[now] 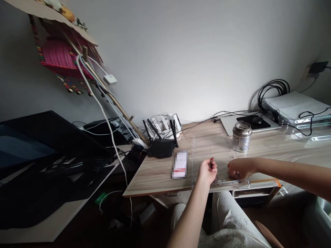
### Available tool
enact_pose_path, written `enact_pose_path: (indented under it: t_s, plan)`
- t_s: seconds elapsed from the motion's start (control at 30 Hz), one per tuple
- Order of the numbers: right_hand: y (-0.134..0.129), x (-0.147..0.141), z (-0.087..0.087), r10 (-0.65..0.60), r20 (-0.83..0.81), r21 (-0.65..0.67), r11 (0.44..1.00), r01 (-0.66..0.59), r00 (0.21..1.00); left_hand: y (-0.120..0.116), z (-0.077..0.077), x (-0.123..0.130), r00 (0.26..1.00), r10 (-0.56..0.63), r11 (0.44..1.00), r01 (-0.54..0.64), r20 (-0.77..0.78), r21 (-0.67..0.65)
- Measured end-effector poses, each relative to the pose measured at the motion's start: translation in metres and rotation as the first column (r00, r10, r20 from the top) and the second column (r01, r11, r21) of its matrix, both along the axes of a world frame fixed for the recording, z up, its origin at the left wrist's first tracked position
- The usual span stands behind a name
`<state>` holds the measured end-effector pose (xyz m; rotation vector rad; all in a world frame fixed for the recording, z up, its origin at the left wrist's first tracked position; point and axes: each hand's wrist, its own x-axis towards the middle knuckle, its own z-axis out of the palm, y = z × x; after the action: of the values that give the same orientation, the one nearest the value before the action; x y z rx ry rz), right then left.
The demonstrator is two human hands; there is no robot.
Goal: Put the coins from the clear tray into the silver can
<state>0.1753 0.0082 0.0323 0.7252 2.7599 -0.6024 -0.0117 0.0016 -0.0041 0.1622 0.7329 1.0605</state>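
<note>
My left hand is turned palm up over a clear plastic tray, its fingers curled in around something small and dark that I cannot make out. Inside the tray's front right part, my right hand reaches down with bent fingers pressed together; what they pinch, if anything, is hidden. Several small round coin-like pieces lie along the tray's front edge between the hands. Just behind my right hand a metal tin with a printed label stands upright.
A phone lies left of the tray, with a black router behind it. Farther right sit a laptop, a black mouse and coiled cable. White cables hang from a slanted pole at left.
</note>
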Motion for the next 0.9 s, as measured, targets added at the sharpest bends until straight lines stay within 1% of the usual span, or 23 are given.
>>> enact_pose_path:
  t_s: [0.07,0.2,0.27,0.33,0.4,0.47,0.53,0.63,0.7,0.9]
  plan:
    - [0.000,0.001,0.000,-0.020,0.023,0.044,0.999,0.019,1.000,0.000,0.001,0.000,1.000,0.006,1.000,-0.005,0.018,-0.007]
    - [-0.002,0.007,-0.002,-0.128,0.032,0.091,0.988,0.125,0.991,-0.001,0.002,0.000,0.999,0.002,1.000,-0.002,0.038,-0.016]
    - [-0.004,0.008,-0.003,-0.127,0.040,0.121,0.985,0.121,0.991,-0.001,0.002,0.000,0.999,-0.001,1.000,0.001,0.041,-0.016]
    - [-0.005,0.008,-0.003,-0.112,0.042,0.188,0.977,0.102,0.993,-0.001,0.002,0.001,0.999,0.000,1.000,0.001,0.041,-0.014]
    - [-0.006,0.005,-0.002,-0.119,0.066,0.259,0.961,0.098,0.991,-0.001,0.002,0.001,0.999,0.002,1.000,-0.002,0.038,-0.010]
    - [-0.007,0.002,-0.001,-0.138,0.108,0.290,0.952,0.101,0.985,-0.002,0.002,0.001,0.999,0.003,1.000,-0.003,0.036,-0.006]
    - [-0.008,0.001,0.000,-0.143,0.143,0.261,0.960,0.102,0.979,-0.002,0.002,0.001,0.999,0.003,1.000,-0.003,0.036,-0.007]
    - [-0.005,0.002,0.000,-0.127,0.146,0.194,0.976,0.097,0.981,-0.003,0.002,0.001,0.999,0.008,1.000,-0.008,0.039,-0.012]
    - [-0.003,0.002,0.001,-0.127,0.155,0.179,0.979,0.098,0.980,-0.003,0.002,0.001,0.999,0.011,1.000,-0.010,0.041,-0.013]
    - [0.000,-0.011,0.011,-0.084,0.315,0.102,0.993,0.054,0.945,-0.003,0.002,0.000,0.999,0.012,1.000,-0.012,0.033,-0.019]
